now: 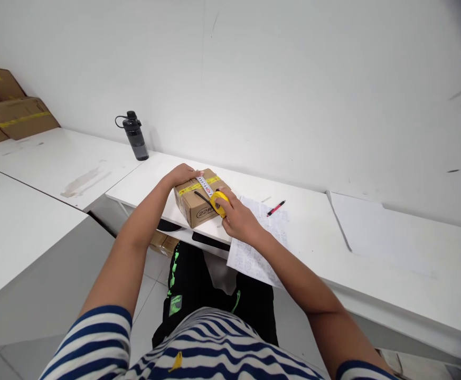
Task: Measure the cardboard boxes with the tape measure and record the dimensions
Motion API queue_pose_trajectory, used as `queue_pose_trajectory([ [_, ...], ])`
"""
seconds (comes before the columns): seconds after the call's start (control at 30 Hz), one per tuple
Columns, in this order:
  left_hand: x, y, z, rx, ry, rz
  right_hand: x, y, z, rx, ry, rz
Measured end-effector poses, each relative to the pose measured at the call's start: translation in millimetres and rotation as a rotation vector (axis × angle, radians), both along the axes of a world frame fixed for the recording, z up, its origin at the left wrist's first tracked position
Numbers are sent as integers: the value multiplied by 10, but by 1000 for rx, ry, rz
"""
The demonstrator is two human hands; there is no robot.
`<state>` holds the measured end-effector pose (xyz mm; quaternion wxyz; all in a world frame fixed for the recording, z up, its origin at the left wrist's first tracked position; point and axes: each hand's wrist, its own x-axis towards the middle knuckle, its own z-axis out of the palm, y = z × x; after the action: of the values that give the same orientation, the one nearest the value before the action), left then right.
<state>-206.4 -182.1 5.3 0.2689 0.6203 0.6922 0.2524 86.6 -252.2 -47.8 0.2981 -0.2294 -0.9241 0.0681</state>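
A small cardboard box (193, 211) with yellow tape across it sits near the table's front edge. My right hand (240, 217) is wrapped round a yellow tape measure (217, 202) at the box's right side. The tape measure's white blade (204, 184) is drawn out across the box top, and its black strap hangs over the cardboard. At the far edge of the box, my left hand (181, 175) is closed on the blade's end, with its fingers partly hidden.
Written paper sheets (260, 264) hang over the front edge, with a red and black pen (275, 208) beyond them. A dark water bottle (137, 138) stands by the wall. Larger cartons (20, 119) are stacked far left. A white sheet (357, 221) lies to the right.
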Motion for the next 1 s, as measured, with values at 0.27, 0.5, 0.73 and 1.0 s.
queue_pose_trajectory([
  [0.27,662,-549,324,630,203,-72,35,-114,-205,-315,433,-203],
  [0.5,1318,-1139,419,507,508,-524,363,-709,-492,-401,752,-428],
  [0.73,644,-1090,-109,198,568,-26,618,-1202,-737,-849,1243,-467],
  [1.0,113,-2300,-1286,546,-24,413,906,-1727,-1116,-1373,1107,-21],
])
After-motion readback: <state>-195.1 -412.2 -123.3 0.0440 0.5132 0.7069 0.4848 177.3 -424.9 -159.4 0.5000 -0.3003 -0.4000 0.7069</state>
